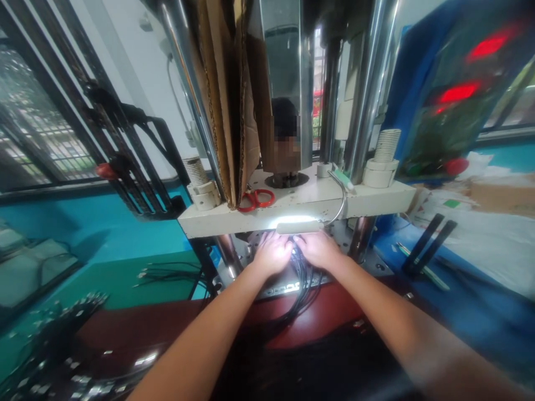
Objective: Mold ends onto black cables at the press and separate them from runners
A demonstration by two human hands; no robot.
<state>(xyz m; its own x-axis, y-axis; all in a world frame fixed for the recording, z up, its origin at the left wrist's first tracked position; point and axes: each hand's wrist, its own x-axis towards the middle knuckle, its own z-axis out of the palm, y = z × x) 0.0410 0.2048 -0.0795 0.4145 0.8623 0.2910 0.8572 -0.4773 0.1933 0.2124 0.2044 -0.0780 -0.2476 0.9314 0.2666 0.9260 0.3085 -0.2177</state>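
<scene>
My left hand (273,253) and my right hand (318,249) reach under the upper plate of a press, close together. Between them a bundle of black cables (301,273) runs down toward me over the front of the lower metal plate (284,287). Both thumbs point inward at the bundle's upper end, and the fingers are closed about there. A lit white lamp (300,227) on the upper plate's edge glares and partly covers my fingertips. The cable ends are hidden beneath the plate.
Red-handled scissors (256,199) lie on the cream upper plate (225,221), beside upright cardboard (228,111). Chrome columns (371,89) rise on both sides. More cables (71,323) with connectors lie at left. A blue cabinet (412,94) with red displays stands right.
</scene>
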